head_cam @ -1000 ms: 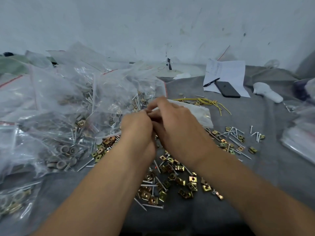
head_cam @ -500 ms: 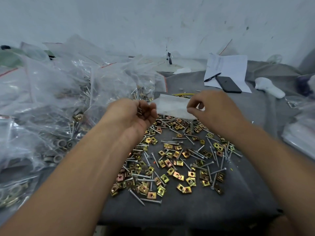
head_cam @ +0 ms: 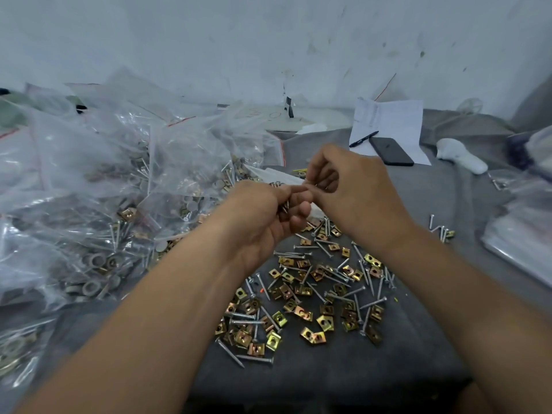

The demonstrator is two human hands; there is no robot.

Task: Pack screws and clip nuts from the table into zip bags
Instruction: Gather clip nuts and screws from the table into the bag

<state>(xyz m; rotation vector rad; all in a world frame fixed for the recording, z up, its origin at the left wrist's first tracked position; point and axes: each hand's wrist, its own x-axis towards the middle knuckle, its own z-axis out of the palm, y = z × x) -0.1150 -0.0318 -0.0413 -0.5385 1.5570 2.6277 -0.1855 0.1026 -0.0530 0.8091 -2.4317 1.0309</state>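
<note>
Above the grey table (head_cam: 328,377), my left hand (head_cam: 263,216) gripping a few screws (head_cam: 285,206), my right hand (head_cam: 352,189) pinching at them; loose screws and clip nuts (head_cam: 310,291) scattered below, filled zip bags (head_cam: 104,189) piled left

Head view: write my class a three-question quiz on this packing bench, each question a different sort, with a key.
1. True or false: the phone lies partly on the paper.
2. What does the left hand hold: A screws, B pen, C phone?
3. Fill in: the loose clip nuts lie on a ___ cloth.

Key
1. True.
2. A.
3. Grey.
</note>
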